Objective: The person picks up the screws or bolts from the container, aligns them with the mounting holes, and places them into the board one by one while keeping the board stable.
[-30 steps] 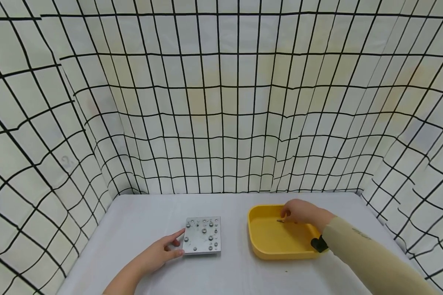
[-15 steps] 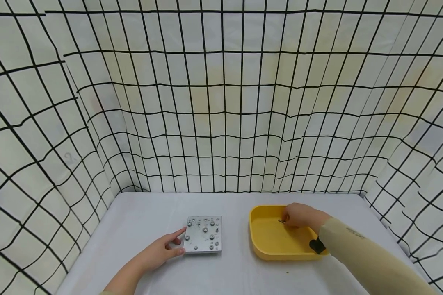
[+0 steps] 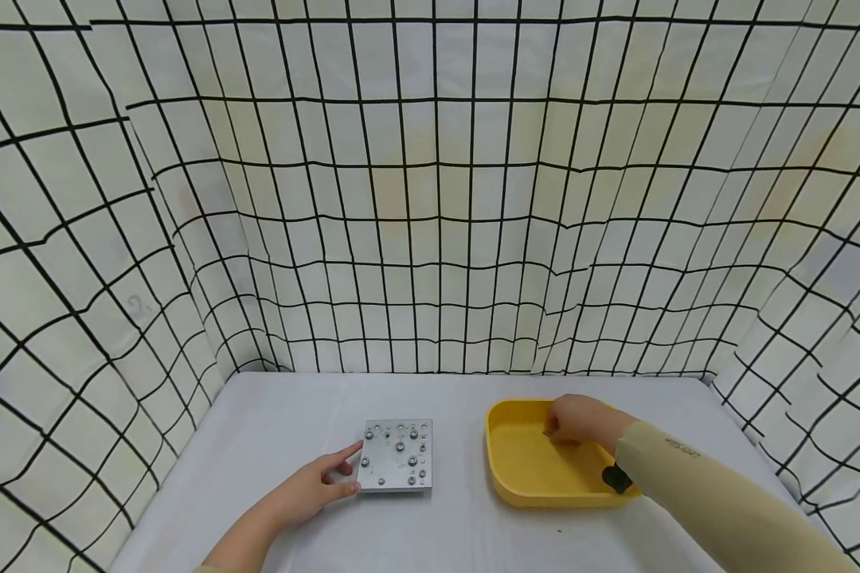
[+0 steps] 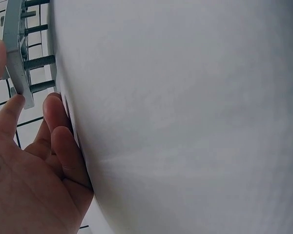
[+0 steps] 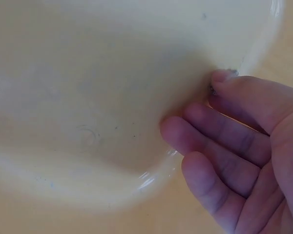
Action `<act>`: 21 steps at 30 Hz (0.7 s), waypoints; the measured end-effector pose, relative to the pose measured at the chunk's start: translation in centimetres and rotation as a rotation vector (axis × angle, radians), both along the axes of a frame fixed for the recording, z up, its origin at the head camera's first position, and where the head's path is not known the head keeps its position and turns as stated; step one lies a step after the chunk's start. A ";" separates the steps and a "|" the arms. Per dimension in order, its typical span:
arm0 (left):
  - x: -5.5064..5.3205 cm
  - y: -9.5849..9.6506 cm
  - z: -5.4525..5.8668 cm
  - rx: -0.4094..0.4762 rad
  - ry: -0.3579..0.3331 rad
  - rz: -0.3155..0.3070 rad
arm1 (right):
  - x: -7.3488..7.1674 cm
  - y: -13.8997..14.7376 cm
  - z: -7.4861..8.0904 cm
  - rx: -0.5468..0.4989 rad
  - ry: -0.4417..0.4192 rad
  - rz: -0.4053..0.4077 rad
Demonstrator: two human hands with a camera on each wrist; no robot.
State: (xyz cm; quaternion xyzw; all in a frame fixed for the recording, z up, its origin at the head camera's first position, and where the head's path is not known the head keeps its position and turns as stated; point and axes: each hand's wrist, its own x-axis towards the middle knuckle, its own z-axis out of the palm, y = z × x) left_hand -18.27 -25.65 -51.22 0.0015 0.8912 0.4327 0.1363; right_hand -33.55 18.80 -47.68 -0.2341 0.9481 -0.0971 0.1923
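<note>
A square silver metal plate [image 3: 399, 458] with several bolts on its top lies left of centre in the head view. Threaded bolt shanks [image 4: 39, 62] stick out beneath it in the left wrist view, toward the cloth. My left hand [image 3: 311, 489] touches the plate's left side with index finger and thumb fairly straight; the other fingers curl loosely. Inside the yellow tray [image 3: 519, 473], my right hand [image 3: 579, 418] pinches a small metal screw [image 5: 234, 72] between thumb and index finger. Most of that screw is hidden behind the fingertips.
White cloth covers the table [image 3: 459, 529]. A tiny dark speck [image 3: 560, 531] lies in front of the tray. White walls with a black grid [image 3: 437, 239] stand behind and at both sides. A dark wrist device [image 3: 617, 478] hangs over the tray's right rim.
My right hand has turned and lowered slightly in the tray, and the screw, visible at its fingertips earlier, is now mostly covered in the head view. My left hand stays at the plate.
</note>
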 end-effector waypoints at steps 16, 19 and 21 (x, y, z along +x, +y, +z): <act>0.0 0.1 -0.1 -0.014 0.002 0.008 | 0.2 0.2 0.6 -0.071 -0.108 -0.014; 0.1 0.1 -0.1 -0.013 -0.002 0.014 | 0.3 0.2 0.8 -0.160 -0.168 -0.036; 0.1 0.1 -0.1 -0.009 0.004 0.012 | 0.4 0.3 1.0 -0.204 -0.185 -0.033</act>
